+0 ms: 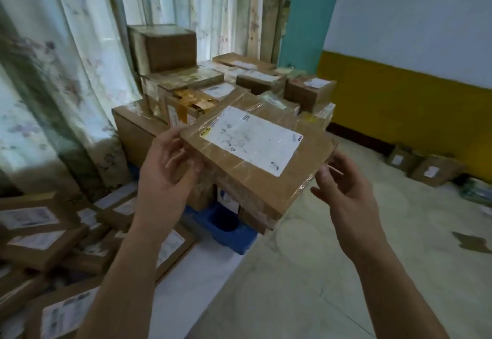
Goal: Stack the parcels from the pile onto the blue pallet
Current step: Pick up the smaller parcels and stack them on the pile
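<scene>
Two hands frame a flat taped parcel (255, 157) held tilted above the near corner of the blue pallet (241, 237): my left hand (167, 171) has its fingers curled on the parcel's left edge, my right hand (346, 187) pinches the lower right corner. Left of my forearm lies the pile (45, 235); bare floor (346, 272) opens rightward. Beyond, stacked boxes (213, 85) crowd the pallet up to the curtain (66, 72).
</scene>
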